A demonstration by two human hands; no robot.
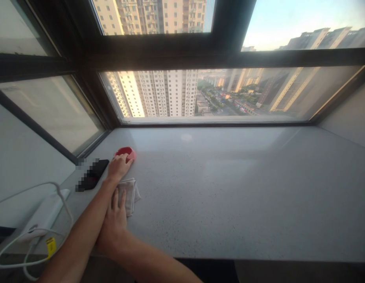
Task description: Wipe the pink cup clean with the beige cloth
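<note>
My left hand [119, 167] lies over a small red plastic bowl [126, 151] near the back left of a speckled grey stone sill [229, 196], covering its near side. My right hand [113, 224] rests closer to me, its fingers pressed on the edge of a folded grey-beige cloth [130, 196]. The two forearms meet near the wrist of my right hand. I cannot see the inside of the bowl.
A black phone [92, 175], partly blurred out, lies left of my left hand. Further left and nearer sit a white power strip [43, 214] and a looped white cable [32, 251] with a yellow tag [50, 247]. Dark-framed windows bound the sill's far and left sides.
</note>
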